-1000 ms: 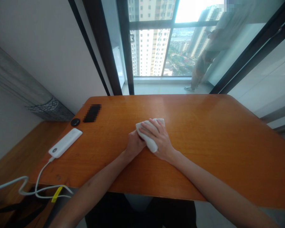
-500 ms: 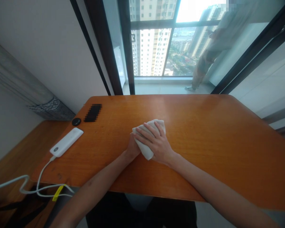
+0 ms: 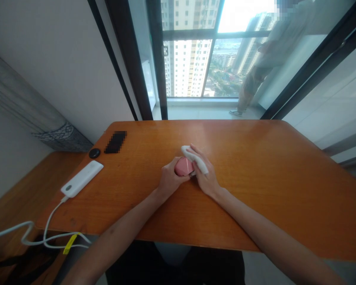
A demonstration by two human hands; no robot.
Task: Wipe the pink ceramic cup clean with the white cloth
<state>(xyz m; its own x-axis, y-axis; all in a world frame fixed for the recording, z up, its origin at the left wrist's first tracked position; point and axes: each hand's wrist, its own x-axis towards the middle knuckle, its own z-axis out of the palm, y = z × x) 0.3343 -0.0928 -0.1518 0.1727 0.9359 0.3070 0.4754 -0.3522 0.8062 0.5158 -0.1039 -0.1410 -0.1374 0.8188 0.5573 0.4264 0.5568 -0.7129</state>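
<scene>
Left hand (image 3: 172,179) cups a rounded pink object (image 3: 183,166), seemingly light, hard and slippery, so best held around its sides; right hand (image 3: 207,181) presses a soft white cloth (image 3: 195,159) against it.

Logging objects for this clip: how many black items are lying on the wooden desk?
2: a round black disc near the left edge of the desk, and a pixelated black rectangular item just to its right. Others could be hidden from view.
</scene>
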